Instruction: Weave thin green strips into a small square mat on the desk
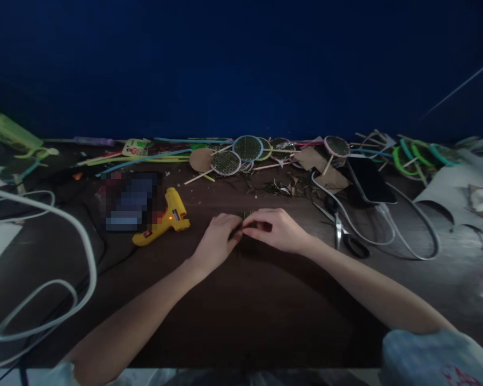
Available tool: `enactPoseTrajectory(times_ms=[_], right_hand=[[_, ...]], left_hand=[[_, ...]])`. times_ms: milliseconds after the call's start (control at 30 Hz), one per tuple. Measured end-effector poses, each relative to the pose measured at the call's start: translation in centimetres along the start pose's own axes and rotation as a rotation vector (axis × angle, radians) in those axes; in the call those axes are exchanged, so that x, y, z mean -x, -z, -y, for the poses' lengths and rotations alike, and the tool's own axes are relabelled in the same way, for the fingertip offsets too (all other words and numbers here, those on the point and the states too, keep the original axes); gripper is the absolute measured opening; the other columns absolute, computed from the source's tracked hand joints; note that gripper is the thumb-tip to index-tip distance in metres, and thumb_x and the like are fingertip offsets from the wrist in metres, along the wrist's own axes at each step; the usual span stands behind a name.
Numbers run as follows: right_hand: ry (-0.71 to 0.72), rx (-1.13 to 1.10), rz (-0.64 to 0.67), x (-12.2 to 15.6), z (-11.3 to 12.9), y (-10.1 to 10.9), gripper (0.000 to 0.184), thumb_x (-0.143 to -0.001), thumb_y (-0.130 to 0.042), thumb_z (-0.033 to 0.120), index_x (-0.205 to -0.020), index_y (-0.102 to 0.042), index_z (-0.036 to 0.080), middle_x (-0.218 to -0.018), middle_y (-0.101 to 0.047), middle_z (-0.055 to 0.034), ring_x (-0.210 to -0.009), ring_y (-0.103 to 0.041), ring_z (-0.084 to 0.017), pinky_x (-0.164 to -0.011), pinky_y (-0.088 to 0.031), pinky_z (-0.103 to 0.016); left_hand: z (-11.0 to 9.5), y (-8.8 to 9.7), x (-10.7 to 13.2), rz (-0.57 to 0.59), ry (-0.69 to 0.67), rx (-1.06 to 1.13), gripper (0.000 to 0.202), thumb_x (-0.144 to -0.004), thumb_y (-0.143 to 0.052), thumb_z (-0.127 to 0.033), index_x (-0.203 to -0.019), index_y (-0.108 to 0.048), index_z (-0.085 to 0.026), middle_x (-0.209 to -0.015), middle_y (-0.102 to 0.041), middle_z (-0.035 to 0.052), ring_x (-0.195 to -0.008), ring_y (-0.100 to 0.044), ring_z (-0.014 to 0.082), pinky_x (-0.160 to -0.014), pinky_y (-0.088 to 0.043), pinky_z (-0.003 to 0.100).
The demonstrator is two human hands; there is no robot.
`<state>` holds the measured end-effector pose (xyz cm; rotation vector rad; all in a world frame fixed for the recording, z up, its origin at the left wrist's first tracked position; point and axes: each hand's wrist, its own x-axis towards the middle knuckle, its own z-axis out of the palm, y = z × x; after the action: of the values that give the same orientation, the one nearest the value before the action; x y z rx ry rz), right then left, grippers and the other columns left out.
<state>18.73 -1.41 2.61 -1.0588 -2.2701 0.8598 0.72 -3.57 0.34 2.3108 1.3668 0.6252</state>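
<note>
Writing on glue gun [163, 220] label too small to read; orange light on. 2 hands meet at table [241, 300] centre: left hand [217, 236] & right hand [279, 229], fingers pinched on dark mesh piece [247, 215] btw them. Scissors [343, 236] just right, white cable [386, 236] beside.

My left hand [219, 236] and right hand [276, 229] meet on the dark table [241, 300], fingertips pinching a small dark piece [247, 215] between them. Yellow glue gun [163, 221] near my left, its light glowing orange. Scissors [344, 236] to my right, little round rackets [247, 148] heaped behind.
</note>
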Motion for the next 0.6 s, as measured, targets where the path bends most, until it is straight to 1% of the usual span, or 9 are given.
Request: enactPoseTrajectory(times_ms=[67, 133, 200, 300, 367, 433, 600], right_hand=[[0.001, 0.007, -0.073, -0.2, -0.4, -0.1, 0.016, -0.083, -0.049, 0.028, -0.081, -0.062, 0.018, -0.071, -0.059, -0.0016, -0.064, -0.051, -0.011, -0.061, -0.040, -0.024], [0.003, 0.088, -0.159, -0.5, -1.0, -0.3, 0.011, -0.081, -0.049, 0.022, -0.078, -0.059, 0.018, -0.075, -0.058, -0.0031, -0.073, -0.050, -0.014, -0.068, -0.040, -0.028], [0.018, 0.199, -0.182, -0.7, -1.6, -0.6, 0.007, -0.077, -0.053, 0.018, -0.081, -0.059, 0.018, -0.082, -0.057, -0.0050, -0.081, -0.048, -0.018, -0.074, -0.039, -0.032], [0.011, 0.321, -0.162, -0.7, -2.2, -1.2, 0.019, -0.073, -0.056, 0.019, -0.092, -0.060, 0.018, -0.098, -0.054, -0.0080, -0.091, -0.044, -0.022, -0.078, -0.038, -0.036], [0.012, 0.367, -0.140, -0.6, -2.3, -1.4, 0.025, -0.073, -0.056, 0.020, -0.098, -0.060, 0.019, -0.105, -0.052, -0.0085, -0.095, -0.043, -0.023, -0.080, -0.037, -0.037], [0.021, 0.391, -0.122, -0.5, -2.3, -1.4, 0.027, -0.074, -0.055, 0.020, -0.101, -0.060, 0.019, -0.107, -0.052, -0.0083, -0.096, -0.042, -0.023, -0.082, -0.036, -0.038], [0.025, 0.391, -0.116, -0.4, -2.1, -1.3, 0.024, -0.075, -0.056, 0.020, -0.098, -0.060, 0.018, -0.106, -0.053, -0.0079, -0.095, -0.042, -0.023, -0.082, -0.036, -0.037]], left_hand=[[-0.1, 0.0, 0.0, -0.031, -0.001, -0.002, 0.008, -0.082, -0.049, -0.014, -0.086, -0.056, -0.017, -0.085, -0.062, 0.0031, -0.083, -0.055, 0.0181, -0.075, -0.043, 0.032], [-0.2, -0.1, 0.0, -0.060, -0.005, 0.001, 0.008, -0.082, -0.049, -0.014, -0.084, -0.056, -0.016, -0.083, -0.062, 0.0031, -0.082, -0.056, 0.0175, -0.075, -0.044, 0.031], [-0.3, -0.1, 0.0, -0.067, -0.015, 0.002, 0.008, -0.082, -0.049, -0.013, -0.083, -0.056, -0.016, -0.083, -0.062, 0.0031, -0.083, -0.056, 0.0174, -0.076, -0.044, 0.031], [-0.3, -0.1, -0.1, -0.068, -0.020, 0.004, 0.009, -0.082, -0.048, -0.013, -0.084, -0.056, -0.017, -0.084, -0.063, 0.0032, -0.082, -0.056, 0.0175, -0.076, -0.044, 0.032], [-0.2, -0.1, -0.1, -0.071, -0.019, 0.009, 0.009, -0.081, -0.048, -0.012, -0.083, -0.056, -0.017, -0.084, -0.063, 0.0032, -0.083, -0.056, 0.0175, -0.076, -0.044, 0.032], [-0.2, -0.1, 0.0, -0.071, -0.015, 0.013, 0.009, -0.081, -0.048, -0.011, -0.083, -0.055, -0.017, -0.084, -0.063, 0.0031, -0.082, -0.056, 0.0174, -0.076, -0.044, 0.032], [-0.1, -0.2, 0.0, -0.075, -0.011, 0.027, 0.011, -0.082, -0.046, -0.012, -0.083, -0.055, -0.018, -0.084, -0.062, 0.0031, -0.083, -0.056, 0.0178, -0.076, -0.045, 0.032]])
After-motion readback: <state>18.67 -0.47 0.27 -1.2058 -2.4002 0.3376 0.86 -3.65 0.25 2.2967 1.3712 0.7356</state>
